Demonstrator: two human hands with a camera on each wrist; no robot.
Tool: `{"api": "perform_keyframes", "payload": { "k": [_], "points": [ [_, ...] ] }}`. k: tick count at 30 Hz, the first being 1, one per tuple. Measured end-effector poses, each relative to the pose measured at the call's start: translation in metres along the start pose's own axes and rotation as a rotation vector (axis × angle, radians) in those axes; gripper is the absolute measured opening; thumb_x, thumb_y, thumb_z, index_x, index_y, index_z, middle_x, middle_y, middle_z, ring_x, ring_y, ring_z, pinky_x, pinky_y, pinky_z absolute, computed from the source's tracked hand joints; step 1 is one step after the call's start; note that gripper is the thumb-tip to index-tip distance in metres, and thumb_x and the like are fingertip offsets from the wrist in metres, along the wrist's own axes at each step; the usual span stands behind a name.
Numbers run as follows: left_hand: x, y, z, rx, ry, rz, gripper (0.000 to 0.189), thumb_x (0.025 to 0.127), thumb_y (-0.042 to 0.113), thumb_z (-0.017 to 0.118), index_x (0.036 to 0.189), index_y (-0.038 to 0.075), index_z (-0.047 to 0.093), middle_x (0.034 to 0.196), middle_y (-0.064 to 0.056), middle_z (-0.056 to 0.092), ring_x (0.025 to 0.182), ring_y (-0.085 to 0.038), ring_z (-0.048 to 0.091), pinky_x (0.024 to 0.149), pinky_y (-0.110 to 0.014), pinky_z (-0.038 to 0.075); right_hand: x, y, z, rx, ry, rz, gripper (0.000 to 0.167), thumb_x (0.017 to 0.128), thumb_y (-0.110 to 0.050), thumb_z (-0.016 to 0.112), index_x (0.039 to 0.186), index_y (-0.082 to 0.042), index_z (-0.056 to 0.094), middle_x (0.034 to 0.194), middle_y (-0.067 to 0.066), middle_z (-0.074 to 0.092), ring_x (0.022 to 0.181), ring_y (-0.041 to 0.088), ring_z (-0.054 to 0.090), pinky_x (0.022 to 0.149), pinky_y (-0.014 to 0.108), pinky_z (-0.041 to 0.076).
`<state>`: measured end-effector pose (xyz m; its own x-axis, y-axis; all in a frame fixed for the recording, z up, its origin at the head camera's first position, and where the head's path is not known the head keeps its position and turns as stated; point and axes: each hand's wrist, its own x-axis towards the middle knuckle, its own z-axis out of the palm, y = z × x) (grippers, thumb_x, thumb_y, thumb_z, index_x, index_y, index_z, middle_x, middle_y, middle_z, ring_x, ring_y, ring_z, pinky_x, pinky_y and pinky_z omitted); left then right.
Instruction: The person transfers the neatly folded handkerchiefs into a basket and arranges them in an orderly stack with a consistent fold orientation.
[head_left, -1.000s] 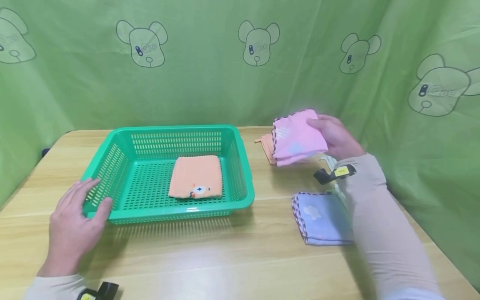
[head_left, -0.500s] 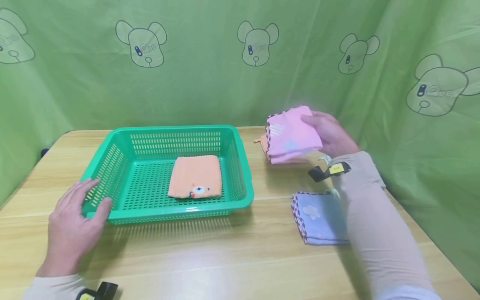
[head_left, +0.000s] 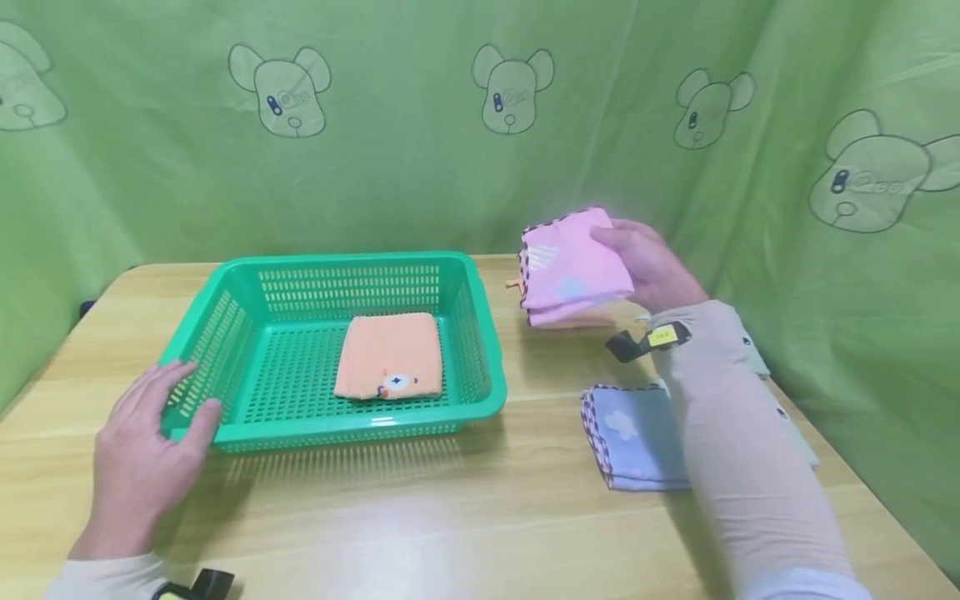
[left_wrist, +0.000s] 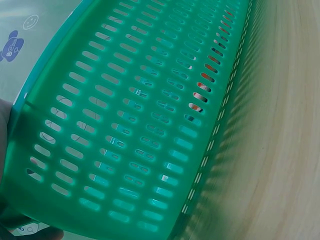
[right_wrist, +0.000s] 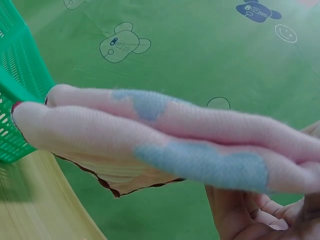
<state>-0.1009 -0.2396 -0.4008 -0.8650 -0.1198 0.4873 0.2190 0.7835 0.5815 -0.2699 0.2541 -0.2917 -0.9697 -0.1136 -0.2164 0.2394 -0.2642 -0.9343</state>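
Observation:
A folded pink towel (head_left: 573,267) with a dark checked edge and pale blue patches is pinched at its right side by my right hand (head_left: 652,267), raised over the back right of the table. In the right wrist view the towel's fold (right_wrist: 200,165) faces the camera. My left hand (head_left: 146,454) grips the front left corner of the green plastic basket (head_left: 491,350), thumb at the front rim and fingers over the left rim. Inside the basket, toward its right, lies a folded orange towel (head_left: 392,354) with a small embroidered face. The left wrist view is filled by the slotted basket wall (left_wrist: 125,115).
A folded blue towel (head_left: 637,437) lies on the wooden table (head_left: 420,533) at front right. Behind the pink towel an orange loop (head_left: 513,285) peeks out. Pale green cloth (head_left: 798,433) shows beyond the right sleeve. A green curtain (head_left: 405,175) encloses the back and right side.
My right hand has carried the pink towel a little left and slightly up, toward the basket, now covering more of the orange cloth behind it. The left hand stays at the basket corner.

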Motion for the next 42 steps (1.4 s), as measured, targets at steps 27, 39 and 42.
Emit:
{"api": "perform_keyframes", "payload": {
  "k": [27, 39, 42],
  "points": [
    [-0.001, -0.001, 0.0, 0.002, 0.007, 0.011, 0.048, 0.092, 0.023, 0.059, 0.132, -0.002, 0.052, 0.139, -0.03, 0.046, 0.135, -0.048, 0.033, 0.112, -0.062, 0.018, 0.006, 0.005, 0.032, 0.035, -0.098, 0.013, 0.05, 0.098, -0.016, 0.057, 0.144, -0.006, 0.04, 0.122, 0.015, 0.062, 0.103, 0.026, 0.066, 0.086, 0.035, 0.055],
    [-0.001, -0.001, 0.0, -0.005, 0.014, 0.019, 0.047, 0.092, 0.022, 0.059, 0.132, -0.002, 0.053, 0.138, -0.03, 0.046, 0.134, -0.047, 0.033, 0.112, -0.06, 0.018, 0.01, 0.007, 0.044, 0.034, -0.124, -0.042, 0.049, 0.099, -0.01, 0.052, 0.145, -0.001, 0.036, 0.111, 0.014, 0.066, 0.093, 0.022, 0.068, 0.079, 0.031, 0.057],
    [-0.001, -0.001, 0.0, -0.008, 0.014, 0.015, 0.047, 0.092, 0.022, 0.06, 0.132, -0.002, 0.053, 0.138, -0.03, 0.046, 0.134, -0.047, 0.033, 0.112, -0.061, 0.018, 0.011, 0.008, 0.048, 0.046, -0.132, -0.043, 0.049, 0.1, -0.009, 0.051, 0.145, -0.001, 0.036, 0.113, 0.014, 0.065, 0.094, 0.023, 0.068, 0.079, 0.032, 0.057]
  ]
}}
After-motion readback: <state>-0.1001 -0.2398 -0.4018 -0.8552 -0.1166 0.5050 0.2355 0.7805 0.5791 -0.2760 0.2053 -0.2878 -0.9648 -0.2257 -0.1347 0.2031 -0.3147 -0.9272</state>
